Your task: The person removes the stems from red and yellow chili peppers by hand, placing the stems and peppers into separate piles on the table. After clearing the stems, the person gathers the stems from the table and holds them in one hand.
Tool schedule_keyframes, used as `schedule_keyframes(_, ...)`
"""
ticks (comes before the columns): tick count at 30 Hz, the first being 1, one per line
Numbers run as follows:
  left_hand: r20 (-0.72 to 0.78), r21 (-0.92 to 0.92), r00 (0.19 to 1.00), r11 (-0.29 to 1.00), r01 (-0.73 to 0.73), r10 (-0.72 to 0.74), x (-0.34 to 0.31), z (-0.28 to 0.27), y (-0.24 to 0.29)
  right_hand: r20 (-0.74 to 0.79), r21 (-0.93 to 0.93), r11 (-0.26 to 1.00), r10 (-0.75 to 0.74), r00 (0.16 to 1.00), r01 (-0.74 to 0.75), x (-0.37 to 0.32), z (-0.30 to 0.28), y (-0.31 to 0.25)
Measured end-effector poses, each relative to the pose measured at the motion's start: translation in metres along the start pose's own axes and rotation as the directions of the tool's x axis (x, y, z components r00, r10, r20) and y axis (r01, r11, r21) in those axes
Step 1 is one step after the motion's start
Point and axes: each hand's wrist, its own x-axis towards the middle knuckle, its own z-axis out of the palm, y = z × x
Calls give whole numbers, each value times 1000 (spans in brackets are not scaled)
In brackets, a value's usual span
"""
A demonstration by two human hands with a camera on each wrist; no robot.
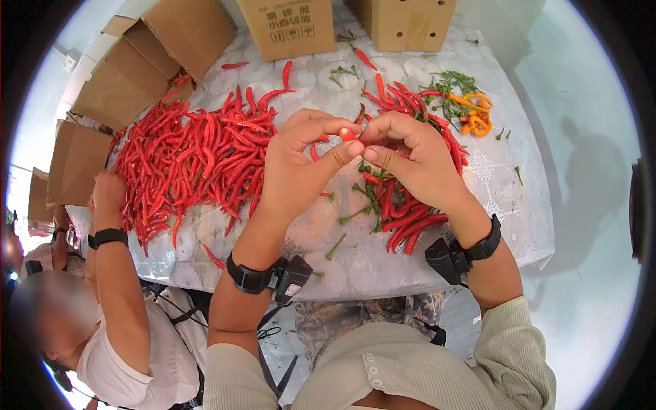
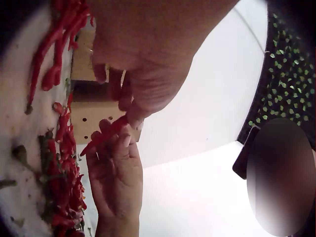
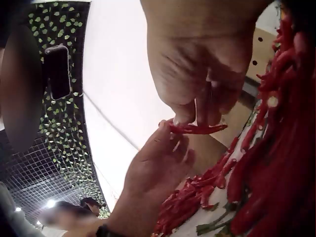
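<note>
A red chili pepper [image 1: 349,134] is held up between both hands over the table, its pale, stemless end showing in the head view. My left hand [image 1: 298,160] pinches one end of it with thumb and forefinger. From the other side, my right hand [image 1: 418,158] grips the same pepper near the left fingertips. In the left wrist view the slim red pepper [image 2: 106,136] lies across the right hand's fingers [image 2: 107,129]. Below the right hand is a pile of red chilies [image 1: 418,222] mixed with green stems [image 1: 372,198].
A larger heap of red chilies [image 1: 195,157] covers the table's left side. Orange peppers [image 1: 478,113] and cut stems [image 1: 456,82] lie at the right. Cardboard boxes [image 1: 287,31] stand along the back. Another person's hand [image 1: 108,191] reaches into the heap from the left.
</note>
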Motion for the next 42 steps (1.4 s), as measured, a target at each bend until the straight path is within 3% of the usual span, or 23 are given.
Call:
schedule_keyframes(2,-73,53,995,997,-63,66,2,-2,-1,-7,-90,996,-22,1000,21,1,-1,-4)
schedule_keyframes(5,-297,284,948,958,-30,118,3,-20,-10,-24,-476,874,-129,991,102,1,-8,1)
schedule_keyframes(6,-326,528,916,849,-30,235,6,-26,3,16,-517,846,-140,990,128,-1,-9,3)
schedule_keyframes(8,-400,626,868,779,25,294,9,-38,8,98,-592,785,-158,983,185,-4,-9,7)
schedule_keyframes(11,-444,760,815,639,122,372,10,-56,5,249,-684,694,-70,966,226,-7,-7,6)
schedule_keyframes(15,-401,886,827,398,240,394,8,-64,1,277,-628,743,-63,959,230,-7,-5,11)
schedule_keyframes(21,-208,869,926,494,27,315,10,-48,-3,299,-616,740,-97,949,270,-7,-4,12)
schedule_keyframes(23,-149,766,958,641,-46,247,9,-43,-7,299,-614,739,-109,948,279,-5,-4,13)
schedule_keyframes(26,-66,674,978,731,-104,200,8,-33,-6,3,-562,818,-145,989,122,-2,0,12)
schedule_keyframes(29,-18,617,992,782,-86,124,6,-25,-5,-275,-438,898,-106,956,-27,4,-11,10)
schedule_keyframes(31,-2,567,998,822,-55,68,5,-23,-7,-288,-672,738,-180,940,-65,4,-26,11)
schedule_keyframes(33,10,504,1000,863,-22,20,2,-21,-9,-258,-793,606,-248,934,-58,6,-35,13)
schedule_keyframes(35,3,341,987,928,151,-162,0,-16,-6,-192,-839,545,-299,935,2,7,-33,24)
schedule_keyframes(36,11,253,968,937,240,-251,-1,-12,-5,-157,-792,610,-260,953,36,9,-27,27)
schedule_keyframes(38,120,250,954,938,239,-274,-2,-4,-3,-69,-678,729,-188,980,92,15,-13,32)
schedule_keyframes(41,228,259,955,957,131,-192,-11,5,-15,189,-851,450,-219,957,271,14,6,33)
schedule_keyframes(42,261,256,944,957,135,-202,-10,6,-15,191,-849,453,-216,958,272,12,11,29)
